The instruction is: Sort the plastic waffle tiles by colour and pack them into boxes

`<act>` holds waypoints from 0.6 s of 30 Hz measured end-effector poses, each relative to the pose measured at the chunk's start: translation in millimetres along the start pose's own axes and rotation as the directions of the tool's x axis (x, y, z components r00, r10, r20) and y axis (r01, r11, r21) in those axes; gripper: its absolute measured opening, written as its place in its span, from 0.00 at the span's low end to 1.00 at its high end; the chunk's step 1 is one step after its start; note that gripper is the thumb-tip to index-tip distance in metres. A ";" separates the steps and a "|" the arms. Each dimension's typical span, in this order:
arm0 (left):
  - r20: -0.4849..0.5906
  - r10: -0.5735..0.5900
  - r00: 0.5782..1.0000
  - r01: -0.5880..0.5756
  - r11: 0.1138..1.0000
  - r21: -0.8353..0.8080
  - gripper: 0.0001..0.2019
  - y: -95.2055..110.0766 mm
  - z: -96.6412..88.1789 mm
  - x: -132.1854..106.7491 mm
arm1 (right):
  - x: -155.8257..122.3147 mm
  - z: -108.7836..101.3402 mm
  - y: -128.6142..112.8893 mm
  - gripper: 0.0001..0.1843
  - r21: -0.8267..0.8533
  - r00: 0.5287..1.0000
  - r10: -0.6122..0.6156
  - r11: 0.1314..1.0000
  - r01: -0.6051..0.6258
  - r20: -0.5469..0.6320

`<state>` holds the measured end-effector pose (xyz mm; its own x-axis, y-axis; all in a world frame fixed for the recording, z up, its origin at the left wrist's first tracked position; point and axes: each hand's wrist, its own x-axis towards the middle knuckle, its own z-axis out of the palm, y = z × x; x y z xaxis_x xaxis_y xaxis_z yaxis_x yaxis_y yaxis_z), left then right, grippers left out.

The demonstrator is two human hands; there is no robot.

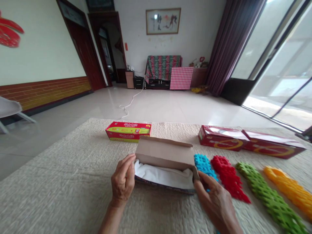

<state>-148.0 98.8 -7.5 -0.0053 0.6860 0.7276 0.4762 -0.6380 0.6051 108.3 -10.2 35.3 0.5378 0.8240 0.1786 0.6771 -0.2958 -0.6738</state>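
Observation:
An open cardboard box [164, 153] lies in front of me, its brown lid tipped back. Inside it is a folded white cloth [163, 175]. My left hand [123, 178] grips the box's left end, fingers closed along the edge. At the opposite end, my right hand [215, 196] pinches the right side by the flap. Beside that hand lie blue lattice plastic pieces [204, 165], partly hidden behind it. Farther right are rows of red pieces [227, 175], green pieces [269, 196] and yellow pieces [289, 187].
A red-and-yellow box [128, 131] stands beyond the open one. Two dark red boxes, a nearer-left one [222, 138] and a right one [273, 143], sit at the back right of the quilted cover [60, 182]. A white cable [131, 101] runs across the tiled floor.

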 end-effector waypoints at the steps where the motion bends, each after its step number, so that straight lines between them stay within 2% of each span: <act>1: 0.015 0.001 1.000 -0.001 1.000 0.003 0.14 1.7 0.7 -0.5 | -0.3 0.1 1.1 0.24 0.001 1.000 -0.009 1.000 0.009 -0.002; 6: 0.109 0.076 0.991 -0.080 0.996 0.036 0.18 5.9 6.0 -3.6 | 1.0 5.4 12.6 0.21 0.001 0.997 -0.070 0.998 0.070 -0.025; 11: 0.193 0.123 0.974 -0.138 0.988 0.069 0.19 3.7 7.8 -4.0 | 4.4 16.4 19.4 0.28 0.001 0.988 -0.058 0.998 0.059 -0.142; 15: 0.205 0.163 0.965 -0.189 0.976 0.112 0.18 0.6 8.5 -4.1 | 2.5 23.5 19.0 0.30 -0.012 0.971 -0.076 0.997 0.075 -0.228; 18: 0.187 0.194 0.963 -0.219 0.967 0.126 0.18 -0.5 9.9 -4.3 | 1.3 22.2 16.6 0.29 -0.022 0.971 -0.076 0.997 0.072 -0.227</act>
<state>-139.5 99.6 -14.1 0.2514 0.6021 0.7578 0.5730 -0.7236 0.3849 109.1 -3.3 8.5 0.5851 0.7124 0.3875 0.7254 -0.2461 -0.6428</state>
